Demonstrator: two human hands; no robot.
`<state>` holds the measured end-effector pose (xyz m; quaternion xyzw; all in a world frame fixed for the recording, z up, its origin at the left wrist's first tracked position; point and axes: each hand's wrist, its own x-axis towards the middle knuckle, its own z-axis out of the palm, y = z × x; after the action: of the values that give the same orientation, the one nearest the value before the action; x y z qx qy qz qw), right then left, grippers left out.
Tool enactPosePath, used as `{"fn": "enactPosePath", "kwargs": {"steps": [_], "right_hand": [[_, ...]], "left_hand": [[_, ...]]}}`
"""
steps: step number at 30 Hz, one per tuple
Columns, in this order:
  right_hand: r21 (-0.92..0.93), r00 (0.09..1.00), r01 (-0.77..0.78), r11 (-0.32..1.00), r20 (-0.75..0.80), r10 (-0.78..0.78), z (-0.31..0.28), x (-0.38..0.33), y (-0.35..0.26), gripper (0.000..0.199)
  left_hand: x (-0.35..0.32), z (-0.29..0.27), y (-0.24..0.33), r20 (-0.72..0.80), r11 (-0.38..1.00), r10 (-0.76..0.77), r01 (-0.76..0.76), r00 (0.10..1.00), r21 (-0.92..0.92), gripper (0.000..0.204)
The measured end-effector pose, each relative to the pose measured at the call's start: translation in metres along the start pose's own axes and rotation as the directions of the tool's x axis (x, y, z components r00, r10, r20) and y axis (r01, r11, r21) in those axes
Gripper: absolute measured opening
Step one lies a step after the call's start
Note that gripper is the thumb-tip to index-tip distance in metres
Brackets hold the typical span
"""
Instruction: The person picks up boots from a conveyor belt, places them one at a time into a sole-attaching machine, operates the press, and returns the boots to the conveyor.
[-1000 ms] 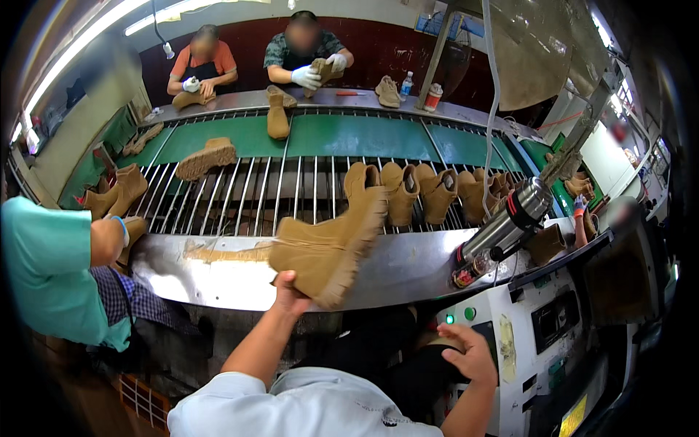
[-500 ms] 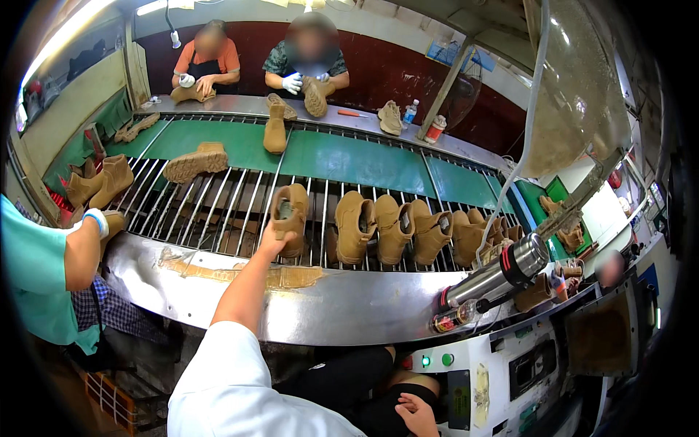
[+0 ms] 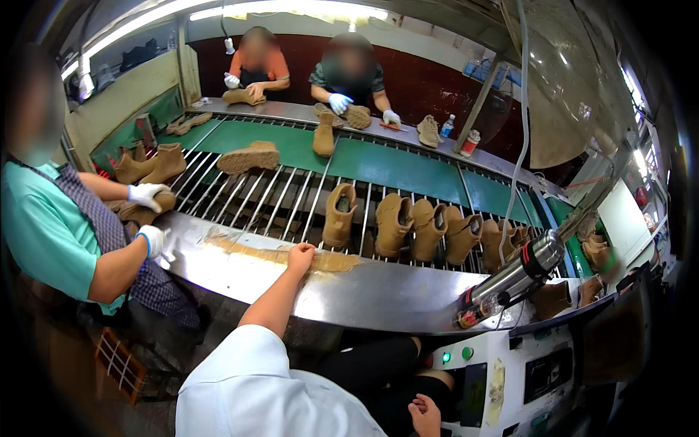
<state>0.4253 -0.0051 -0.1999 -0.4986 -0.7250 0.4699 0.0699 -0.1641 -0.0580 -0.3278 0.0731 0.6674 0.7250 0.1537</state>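
Note:
My left hand (image 3: 301, 257) rests at the metal front edge of the roller rack, its fingers curled in and nothing visible in them. Just beyond it, apart from the hand, a tan ankle boot (image 3: 338, 217) stands upright on the rollers. To its right, several more tan boots (image 3: 393, 224) stand in a row. My right hand (image 3: 424, 416) is low by my lap, partly cut off by the lower edge; its fingers are loosely apart and it holds nothing.
A steel thermos (image 3: 520, 269) and a small bottle (image 3: 477, 312) lie at the right, above a white machine (image 3: 502, 379) with green buttons. At left, a co-worker's gloved hands (image 3: 149, 197) handle a boot. Two people sit across the green belt (image 3: 393, 169).
My left hand has let go of the tan boot and drawn back to the metal edge. The far co-worker has lowered a boot and reaches toward an orange tool. The view has turned left.

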Motion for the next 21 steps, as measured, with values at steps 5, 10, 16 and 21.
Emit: {"fn": "enactPosePath", "kwargs": {"steps": [5,10,16,21], "right_hand": [[0.254,1.0,0.022,0.967,-0.017,-0.019,0.018,-0.011,0.042,0.033],[0.209,0.984,0.132,0.969,0.094,-0.154,0.027,-0.02,0.02,0.031],[0.276,0.961,0.166,0.947,0.17,-0.219,0.039,-0.011,-0.013,0.029],[0.246,0.948,0.131,0.96,0.251,-0.194,0.052,0.005,-0.019,0.029]], "left_hand": [[-0.067,-0.107,0.004,-0.274,0.957,-0.19,0.116,0.943,-0.264,0.008],[-0.106,-0.173,0.011,-0.23,0.789,-0.325,0.129,0.917,-0.6,0.011],[-0.113,-0.177,0.003,-0.198,0.758,-0.282,0.091,0.939,-0.646,0.022],[-0.1,-0.173,0.018,-0.118,0.765,-0.398,0.258,0.91,-0.591,0.031]]}}
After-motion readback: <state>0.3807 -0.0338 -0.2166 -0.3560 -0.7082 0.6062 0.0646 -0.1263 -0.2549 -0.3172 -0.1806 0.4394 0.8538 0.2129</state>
